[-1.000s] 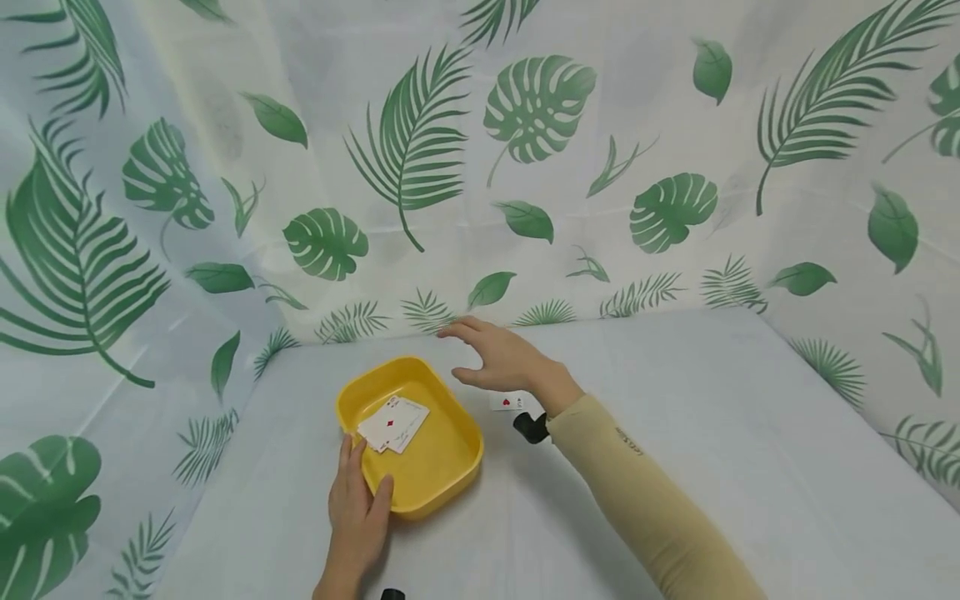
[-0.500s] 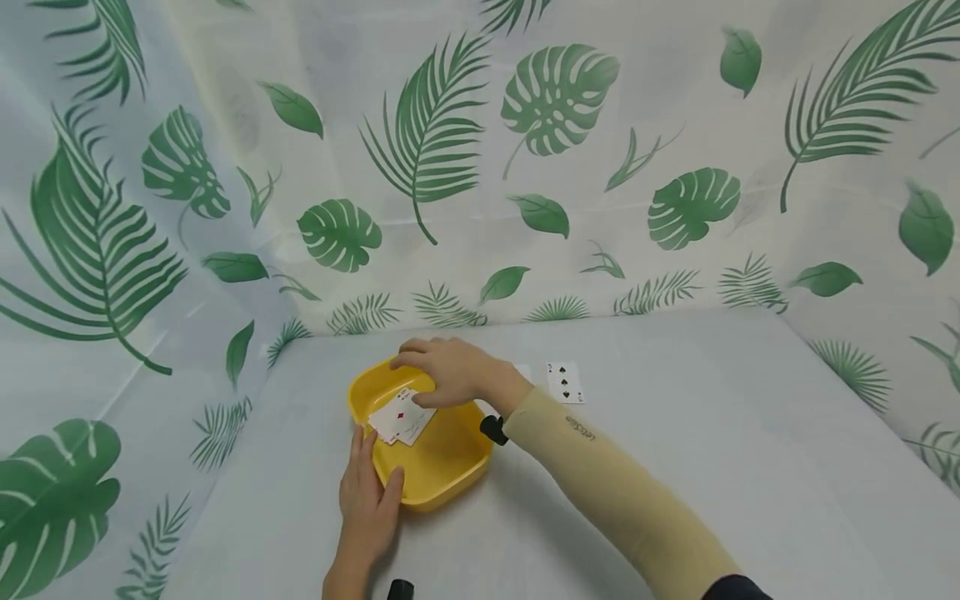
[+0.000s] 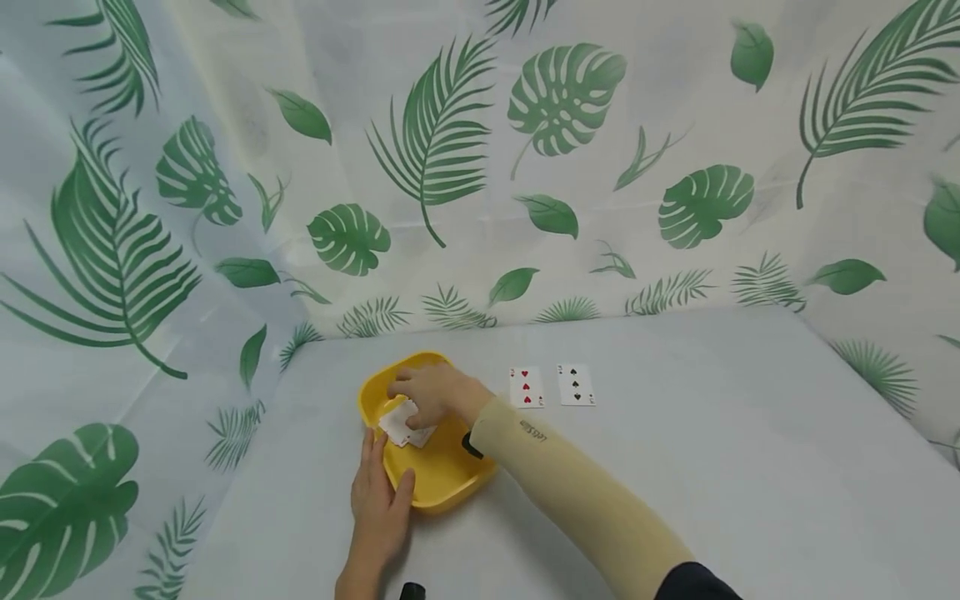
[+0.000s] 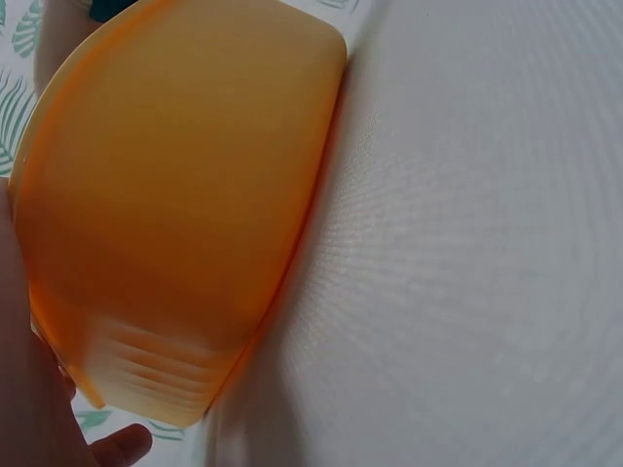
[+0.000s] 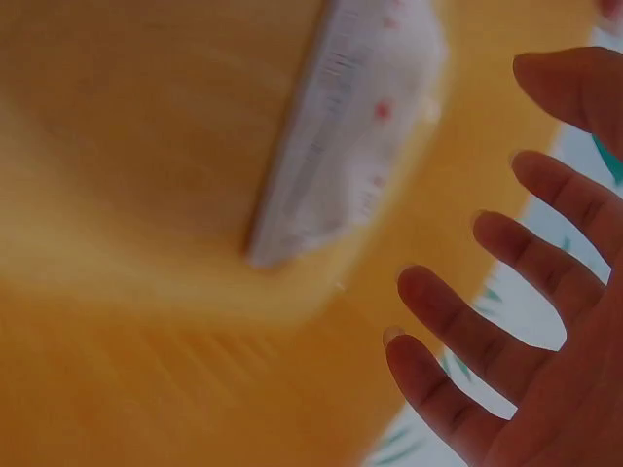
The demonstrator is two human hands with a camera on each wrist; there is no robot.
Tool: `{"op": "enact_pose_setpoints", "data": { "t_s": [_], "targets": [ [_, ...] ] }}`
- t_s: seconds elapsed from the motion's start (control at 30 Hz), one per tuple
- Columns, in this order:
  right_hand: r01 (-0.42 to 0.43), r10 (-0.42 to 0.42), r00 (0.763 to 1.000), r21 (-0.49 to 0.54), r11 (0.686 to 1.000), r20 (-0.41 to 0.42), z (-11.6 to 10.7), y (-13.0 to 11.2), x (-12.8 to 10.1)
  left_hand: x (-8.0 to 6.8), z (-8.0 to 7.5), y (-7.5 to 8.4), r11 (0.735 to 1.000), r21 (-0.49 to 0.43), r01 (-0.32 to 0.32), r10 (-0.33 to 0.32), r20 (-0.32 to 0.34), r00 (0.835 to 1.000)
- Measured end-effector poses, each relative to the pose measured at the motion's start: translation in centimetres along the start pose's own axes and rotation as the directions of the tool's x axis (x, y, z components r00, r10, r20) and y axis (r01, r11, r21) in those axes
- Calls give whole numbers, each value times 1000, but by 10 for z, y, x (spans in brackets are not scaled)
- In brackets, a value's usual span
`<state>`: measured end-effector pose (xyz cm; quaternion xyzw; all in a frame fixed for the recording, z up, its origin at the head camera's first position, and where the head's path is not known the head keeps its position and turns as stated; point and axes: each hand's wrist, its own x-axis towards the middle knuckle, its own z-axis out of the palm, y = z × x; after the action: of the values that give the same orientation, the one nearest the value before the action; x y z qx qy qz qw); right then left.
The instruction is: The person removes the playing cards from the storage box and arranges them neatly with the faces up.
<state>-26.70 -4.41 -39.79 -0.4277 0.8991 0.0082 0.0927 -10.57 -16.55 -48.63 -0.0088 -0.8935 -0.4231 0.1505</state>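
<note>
At lower centre of the frame we see the yellow plastic tray (image 3: 442, 483) holding a small stack of playing cards (image 3: 401, 429); right of it lie a three-of-hearts card (image 3: 526, 387) and a three-of-spades card (image 3: 575, 385), side by side.

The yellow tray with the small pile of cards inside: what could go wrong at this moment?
1. The cards lie fanned and uneven, so the right hand reaching over them might lift several at once or scatter them.
2. The left hand grips only one corner of the yellow tray; a push from the right hand could perhaps slide it toward the two cards on the table.
</note>
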Motion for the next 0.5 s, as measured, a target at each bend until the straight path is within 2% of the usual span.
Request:
{"op": "enact_pose_setpoints", "data": {
  "t_s": [0.3, 0.43, 0.5],
  "targets": [
    [-6, 19, 995, -137, 991, 94, 34, -6, 9, -1, 5, -2, 999, 10, -50, 51, -46, 998],
    [1, 25, 993, -227, 974, 112, 38, -9, 11, 0, 4, -2, 998, 20, -62, 63, -51, 997],
    [-6, 33, 994, -236, 972, 109, 37, -9, 13, 0, 2, -2, 998, 22, -59, 60, -53, 997]
  ]
}}
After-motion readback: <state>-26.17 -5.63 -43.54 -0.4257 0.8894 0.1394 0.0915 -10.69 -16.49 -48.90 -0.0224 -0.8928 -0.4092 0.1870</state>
